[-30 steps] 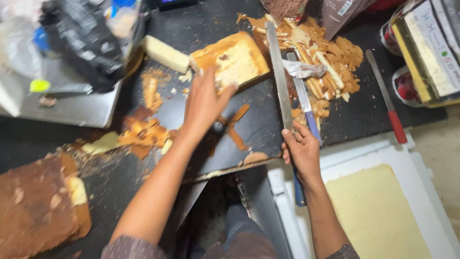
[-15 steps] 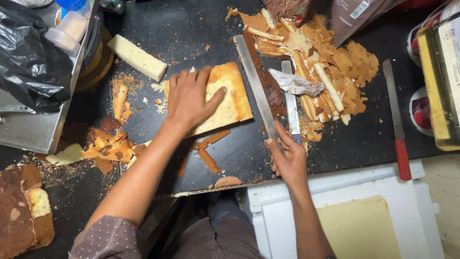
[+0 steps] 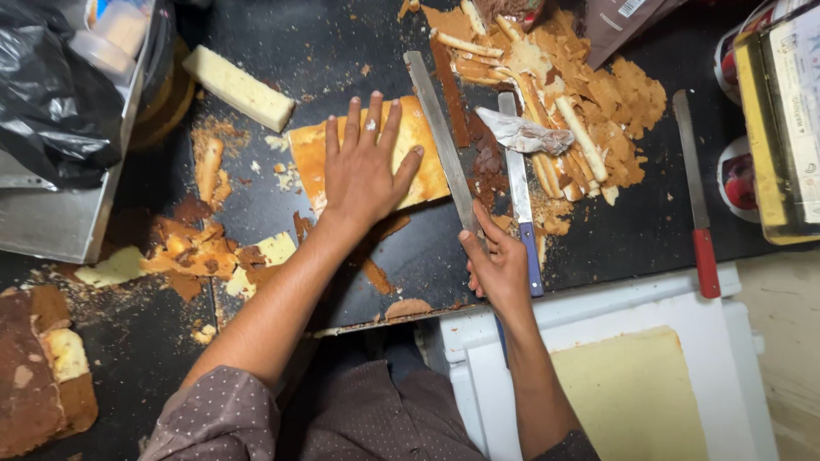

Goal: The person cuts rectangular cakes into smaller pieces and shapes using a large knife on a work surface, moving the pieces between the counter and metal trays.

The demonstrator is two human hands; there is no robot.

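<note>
- Cake slab [image 3: 423, 158], golden and rectangular, lies at frame centre on the dark bench [image 3: 342, 51].
- Right hand [image 3: 500, 265], lower centre, grips the handle of a long knife [image 3: 440, 128] whose blade lies along the slab's right edge.
- Left hand [image 3: 363, 166] rests flat on the slab, fingers spread and grasping nothing; if the blade skids sideways, the little finger beside it could be cut.
- Pressing too hard could crumble the soft slab.
- Blue-handled knife [image 3: 519, 205] lies just right, under crumpled wrap.
- Brown pouch [image 3: 619, 21] with a white label sits upper right; yellow-edged box [image 3: 781, 119] lies at far right.

Shiny metal knife blade [image 3: 440, 128], spongy cake slab [image 3: 427, 162]
</note>
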